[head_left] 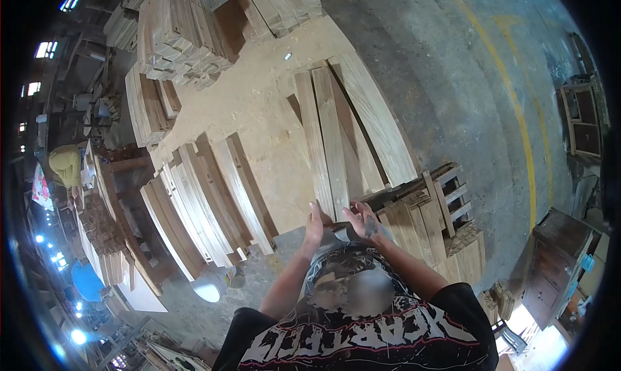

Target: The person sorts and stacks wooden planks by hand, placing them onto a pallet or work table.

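Two long wooden boards point(327, 131) lie side by side on the light table top point(226, 106), their near ends at the table's front edge. At the left side of those ends is my left hand point(314, 223), fingers stretched out and pointing away from me. My right hand point(363, 221) is at the right side of the ends, its fingers spread and slightly curved. Whether either palm touches the wood cannot be made out. A wider panel point(375, 112) lies to the right, with a dark gap along its left side.
Several curved strips point(207, 203) lie at the table's left. A tall wood stack point(178, 34) stands at the back left. Slatted wood pieces point(427, 222) are piled right of my right hand. Another person point(65, 166) is at the far left. A cabinet point(556, 267) stands at right.
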`<state>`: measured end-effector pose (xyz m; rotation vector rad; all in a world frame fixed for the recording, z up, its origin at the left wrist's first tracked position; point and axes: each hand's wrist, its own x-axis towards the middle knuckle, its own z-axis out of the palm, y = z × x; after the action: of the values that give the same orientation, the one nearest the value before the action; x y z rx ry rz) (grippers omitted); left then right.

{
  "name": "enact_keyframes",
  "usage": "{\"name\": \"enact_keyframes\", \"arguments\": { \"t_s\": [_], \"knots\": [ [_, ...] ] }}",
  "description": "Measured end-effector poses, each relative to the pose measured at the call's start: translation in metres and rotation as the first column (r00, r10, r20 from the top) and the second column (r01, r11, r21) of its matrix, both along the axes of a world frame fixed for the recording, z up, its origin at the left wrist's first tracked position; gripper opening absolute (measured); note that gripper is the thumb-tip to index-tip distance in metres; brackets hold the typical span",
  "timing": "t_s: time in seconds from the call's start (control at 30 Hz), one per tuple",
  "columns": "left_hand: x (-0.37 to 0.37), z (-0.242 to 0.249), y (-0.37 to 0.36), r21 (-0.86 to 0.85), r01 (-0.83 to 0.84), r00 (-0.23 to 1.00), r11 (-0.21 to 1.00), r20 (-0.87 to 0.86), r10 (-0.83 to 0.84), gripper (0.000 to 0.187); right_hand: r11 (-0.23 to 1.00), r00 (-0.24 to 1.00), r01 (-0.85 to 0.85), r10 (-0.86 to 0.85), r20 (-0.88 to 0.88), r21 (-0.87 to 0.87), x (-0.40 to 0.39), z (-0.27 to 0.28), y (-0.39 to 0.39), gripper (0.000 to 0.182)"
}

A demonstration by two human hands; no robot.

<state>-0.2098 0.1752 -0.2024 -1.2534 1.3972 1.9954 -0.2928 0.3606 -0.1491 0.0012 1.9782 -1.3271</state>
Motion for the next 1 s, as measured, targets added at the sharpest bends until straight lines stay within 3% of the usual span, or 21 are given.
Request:
{"name": "enact_keyframes", "arguments": {
  "t_s": [0.07, 0.1, 0.13, 0.2, 0.27, 0.4, 0.5, 0.6, 0.7, 0.8, 0.83, 0.9, 1.0],
  "knots": [
    [0.008, 0.006, -0.001, -0.052, 0.019, 0.999, 0.998, -0.032, -0.021, 0.085, 1.0, 0.999, -0.013, 0.013, 0.045, 0.003, 0.001, 0.005, 0.004, 0.052],
    [-0.005, 0.052, -0.001, 0.034, 0.039, 0.998, 0.999, -0.054, -0.037, 0.084, 0.993, 0.982, 0.102, -0.089, 0.168, -0.065, 0.003, 0.008, 0.005, 0.051],
    [-0.01, 0.068, 0.003, 0.086, -0.006, 0.996, 0.996, -0.086, 0.014, 0.084, 0.968, 0.94, 0.222, -0.179, 0.29, -0.12, 0.003, 0.011, 0.004, 0.05],
    [-0.013, 0.081, 0.011, 0.186, -0.099, 0.98, 0.978, -0.15, 0.128, 0.085, 0.863, 0.808, 0.436, -0.25, 0.533, -0.255, -0.001, 0.018, 0.005, 0.047],
    [-0.016, 0.067, 0.012, 0.158, -0.113, 0.972, 0.981, -0.186, 0.142, 0.083, 0.68, 0.643, 0.627, -0.176, 0.746, -0.38, -0.012, 0.023, 0.005, 0.044],
    [-0.037, 0.073, 0.024, 0.135, -0.253, 0.955, 0.958, -0.124, 0.27, 0.079, 0.783, 0.743, 0.511, -0.194, 0.641, -0.355, -0.016, 0.016, 0.005, 0.029],
    [-0.039, 0.083, 0.023, 0.237, -0.33, 0.908, 0.914, -0.183, 0.376, 0.072, 0.775, 0.717, 0.53, -0.195, 0.669, -0.343, -0.018, 0.023, 0.016, 0.027],
    [-0.034, 0.083, 0.014, 0.287, -0.255, 0.92, 0.923, -0.22, 0.323, 0.064, 0.783, 0.733, 0.531, -0.232, 0.64, -0.325, -0.023, 0.03, 0.016, 0.035],
    [-0.028, 0.08, 0.01, 0.216, -0.225, 0.939, 0.95, -0.211, 0.271, 0.051, 0.895, 0.863, 0.377, -0.247, 0.442, -0.237, -0.027, 0.046, 0.008, 0.046],
    [-0.024, 0.083, 0.004, 0.065, -0.052, 0.982, 0.997, -0.176, 0.063, 0.043, 0.889, 0.91, 0.3, -0.159, 0.382, -0.345, -0.01, 0.006, 0.009, 0.054],
    [-0.017, 0.075, 0.0, 0.025, -0.011, 0.985, 1.0, -0.172, 0.015, 0.042, 0.943, 0.941, 0.191, -0.097, 0.323, -0.272, -0.011, 0.008, 0.006, 0.046],
    [-0.006, 0.061, -0.007, -0.058, 0.072, 0.985, 0.996, -0.156, -0.08, 0.038, 0.952, 0.941, 0.18, -0.093, 0.327, -0.248, -0.002, 0.004, -0.002, 0.044],
    [0.003, 0.06, -0.014, -0.106, 0.051, 0.976, 0.993, -0.205, -0.072, 0.039, 0.982, 0.944, 0.105, -0.049, 0.325, -0.155, 0.001, -0.001, -0.005, 0.038]
  ]
}}
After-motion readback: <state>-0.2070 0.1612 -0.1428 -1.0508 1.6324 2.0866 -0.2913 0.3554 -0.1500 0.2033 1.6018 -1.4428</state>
